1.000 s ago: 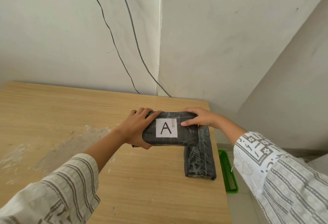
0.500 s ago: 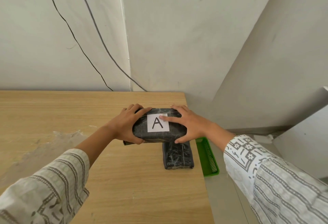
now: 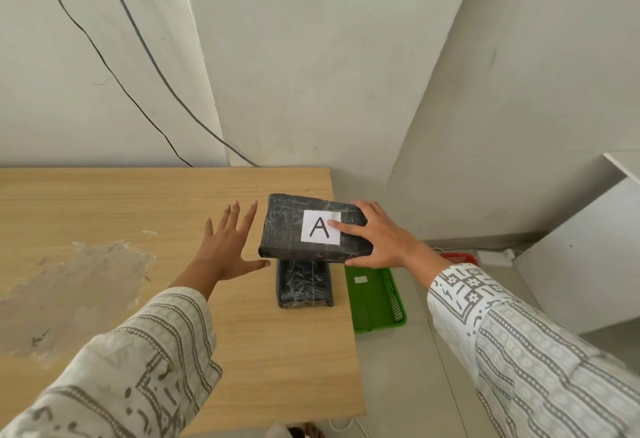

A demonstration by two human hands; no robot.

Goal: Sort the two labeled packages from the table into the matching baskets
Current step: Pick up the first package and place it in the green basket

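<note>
A black wrapped package with a white label "A" [image 3: 294, 229] is lifted above the table's right edge. My right hand [image 3: 377, 236] grips its right end, thumb on the label. My left hand [image 3: 227, 247] hovers just left of it, fingers spread, holding nothing. A second black package [image 3: 304, 285] lies on the wooden table [image 3: 138, 215] beneath the lifted one; its label is not visible. A green basket [image 3: 377, 299] sits on the floor beside the table's right edge. A red basket [image 3: 459, 258] shows only as a sliver behind my right wrist.
A worn grey patch marks the table's left part. Two cables run down the white wall to the table's back edge. A white cabinet or ledge [image 3: 588, 247] stands at the right. Grey floor lies between it and the table.
My left hand has let go of the "A" package and opened. My right hand alone now holds it, lifted and shifted right toward the table's edge. The camera turned right.
</note>
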